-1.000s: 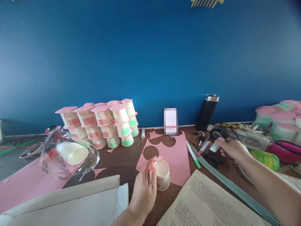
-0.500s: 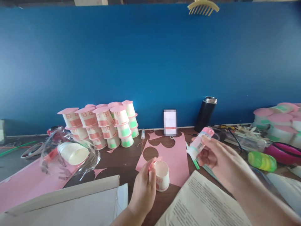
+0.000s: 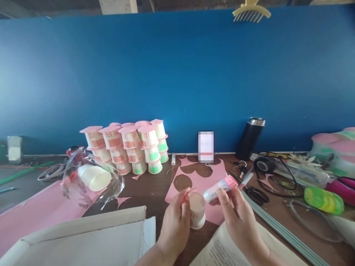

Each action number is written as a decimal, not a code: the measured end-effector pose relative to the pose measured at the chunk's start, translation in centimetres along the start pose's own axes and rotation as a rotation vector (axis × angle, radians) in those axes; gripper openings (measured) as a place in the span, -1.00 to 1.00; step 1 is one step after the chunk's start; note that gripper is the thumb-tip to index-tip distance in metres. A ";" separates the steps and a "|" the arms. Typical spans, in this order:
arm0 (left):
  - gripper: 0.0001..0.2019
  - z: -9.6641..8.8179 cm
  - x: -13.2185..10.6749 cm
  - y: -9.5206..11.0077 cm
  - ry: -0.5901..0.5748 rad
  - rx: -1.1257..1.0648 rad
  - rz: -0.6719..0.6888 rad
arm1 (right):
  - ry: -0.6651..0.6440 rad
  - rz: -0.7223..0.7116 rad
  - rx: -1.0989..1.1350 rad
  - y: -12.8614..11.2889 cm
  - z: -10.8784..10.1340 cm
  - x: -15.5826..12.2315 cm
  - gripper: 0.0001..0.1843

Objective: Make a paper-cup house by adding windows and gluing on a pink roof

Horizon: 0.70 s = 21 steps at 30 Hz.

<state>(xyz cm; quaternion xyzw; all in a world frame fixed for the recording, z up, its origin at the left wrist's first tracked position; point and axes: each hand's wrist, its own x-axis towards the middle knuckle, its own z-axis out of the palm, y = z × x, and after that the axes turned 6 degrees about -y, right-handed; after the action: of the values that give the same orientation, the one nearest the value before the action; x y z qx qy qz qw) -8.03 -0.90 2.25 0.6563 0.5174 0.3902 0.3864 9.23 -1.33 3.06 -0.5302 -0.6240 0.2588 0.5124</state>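
My left hand (image 3: 176, 218) is closed, pinching a small pink paper piece (image 3: 188, 194) seen nearly edge-on. Right beside its fingers is an upside-down paper cup (image 3: 197, 212) with a red window drawn on its side; I cannot tell whether the fingers also touch it. My right hand (image 3: 240, 214) is wrapped round a glue stick (image 3: 217, 189) with a pink end and a barcode label. The stick's white end points left, close to the cup. Beneath and behind lies a pink sheet (image 3: 203, 181) with round holes cut out.
Stacked cups with pink discs (image 3: 129, 142) stand at the back left. A plastic bag with cups (image 3: 94, 177) and a white box (image 3: 83, 236) are on the left. A black flask (image 3: 249, 138), scissors (image 3: 257, 195), grey rods (image 3: 285, 229) and a yellow-green bottle (image 3: 323, 199) are on the right.
My right hand has brought the glue stick left and down, close to the cup. My left hand stays beside the cup with the pink paper. The view has shifted slightly.
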 end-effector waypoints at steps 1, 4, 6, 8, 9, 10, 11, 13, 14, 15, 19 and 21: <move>-0.57 0.0 0.0 0.0 0.001 0.003 -0.001 | -0.002 0.004 0.007 -0.1 0.1 0.0 -0.69; -0.58 0.0 -0.1 0.1 0.000 0.003 -0.003 | -0.013 0.002 0.020 -0.3 0.3 0.1 -0.70; -0.59 0.0 -0.1 0.2 -0.001 -0.005 0.002 | -0.024 -0.006 0.021 -0.3 0.4 0.1 -0.71; -0.59 0.0 -0.1 0.3 -0.002 -0.015 0.023 | -0.037 -0.015 0.002 -0.3 0.4 0.1 -0.72; -0.60 0.0 -0.1 0.3 -0.003 -0.019 0.034 | -0.043 -0.019 -0.014 -0.3 0.4 0.2 -0.73; -0.60 0.0 -0.1 0.3 -0.003 -0.022 0.044 | -0.051 -0.019 -0.030 -0.3 0.4 0.2 -0.73; -0.61 0.0 -0.1 0.4 -0.005 -0.023 0.049 | -0.059 -0.019 -0.046 -0.3 0.4 0.3 -0.73; -0.61 -0.1 -0.1 0.4 -0.010 -0.022 0.049 | -0.072 -0.015 -0.070 -0.3 0.3 0.4 -0.73; -0.61 -0.1 -0.1 0.4 -0.015 -0.023 0.045 | -0.077 -0.013 -0.080 -0.4 0.2 0.5 -0.73; -0.61 -0.1 -0.1 0.4 -0.019 -0.023 0.043 | -0.080 -0.011 -0.089 -0.4 0.2 0.5 -0.73; -0.61 -0.1 -0.2 0.3 -0.015 -0.022 0.046 | -0.081 0.002 -0.109 -0.5 0.1 0.5 -0.73; -0.61 -0.1 -0.1 0.3 -0.012 -0.021 0.038 | -0.078 0.012 -0.109 -0.5 0.1 0.5 -0.72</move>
<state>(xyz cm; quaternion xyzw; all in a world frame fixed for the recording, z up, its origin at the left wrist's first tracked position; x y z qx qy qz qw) -8.05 -1.05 2.59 0.6643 0.4984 0.3991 0.3887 8.96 -0.97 3.69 -0.5504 -0.6537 0.2478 0.4564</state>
